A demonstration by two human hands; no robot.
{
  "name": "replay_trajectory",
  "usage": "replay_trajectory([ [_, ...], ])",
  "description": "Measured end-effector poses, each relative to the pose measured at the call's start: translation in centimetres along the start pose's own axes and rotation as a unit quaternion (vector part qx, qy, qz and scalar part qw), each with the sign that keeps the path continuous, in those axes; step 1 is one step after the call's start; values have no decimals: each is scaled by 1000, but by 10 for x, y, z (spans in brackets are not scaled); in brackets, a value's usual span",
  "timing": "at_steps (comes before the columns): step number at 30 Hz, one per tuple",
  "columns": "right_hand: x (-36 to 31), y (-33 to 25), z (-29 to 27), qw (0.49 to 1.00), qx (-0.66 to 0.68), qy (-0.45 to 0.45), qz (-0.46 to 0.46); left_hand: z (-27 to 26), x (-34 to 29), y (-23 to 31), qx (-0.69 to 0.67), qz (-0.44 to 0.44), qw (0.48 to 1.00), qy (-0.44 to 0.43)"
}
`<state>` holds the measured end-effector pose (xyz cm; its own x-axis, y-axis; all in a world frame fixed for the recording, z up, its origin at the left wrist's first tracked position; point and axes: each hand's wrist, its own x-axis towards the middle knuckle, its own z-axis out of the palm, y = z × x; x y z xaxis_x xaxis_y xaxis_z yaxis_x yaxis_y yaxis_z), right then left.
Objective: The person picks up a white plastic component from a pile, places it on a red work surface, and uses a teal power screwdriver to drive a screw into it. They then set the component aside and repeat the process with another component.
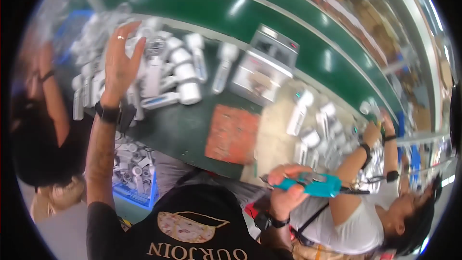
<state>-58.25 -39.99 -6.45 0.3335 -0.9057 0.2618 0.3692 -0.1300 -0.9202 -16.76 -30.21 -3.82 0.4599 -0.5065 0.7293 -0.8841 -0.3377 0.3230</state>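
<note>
A teal handheld tool (315,184) sits clamped in the worker's right hand (285,193), fingers (284,175) wrapped round its body, held low in front of the chest above the near edge of the green tabletop (183,130). The left hand (120,60) is raised over a heap of white cylindrical parts (163,74), fingers apart and holding nothing, a ring on one finger and a dark watch (108,113) at the wrist. Just beyond the heap stands a small grey machine (262,67); an orange mat (232,134) lies near the tabletop's front edge. More white parts (313,125) are scattered to the right, where a co-worker's hand (373,130) reaches in among them. A blue bin (137,180) of parts stands below the tabletop. The loose heap looks unstable: a sweep of the open hand could roll pieces off the edge. With two people working close together, the tool's cord might also snag on the neighbour's arm.
</note>
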Motion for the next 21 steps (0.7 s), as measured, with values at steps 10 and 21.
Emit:
replay_trajectory([
  [10,-16,-18,-1,999,-32,-31,0,173,-64,288,-265,174,892,-323],
  [21,-21,-13,-27,998,-69,-7,0,200,-94,283,-343,144,919,-133],
])
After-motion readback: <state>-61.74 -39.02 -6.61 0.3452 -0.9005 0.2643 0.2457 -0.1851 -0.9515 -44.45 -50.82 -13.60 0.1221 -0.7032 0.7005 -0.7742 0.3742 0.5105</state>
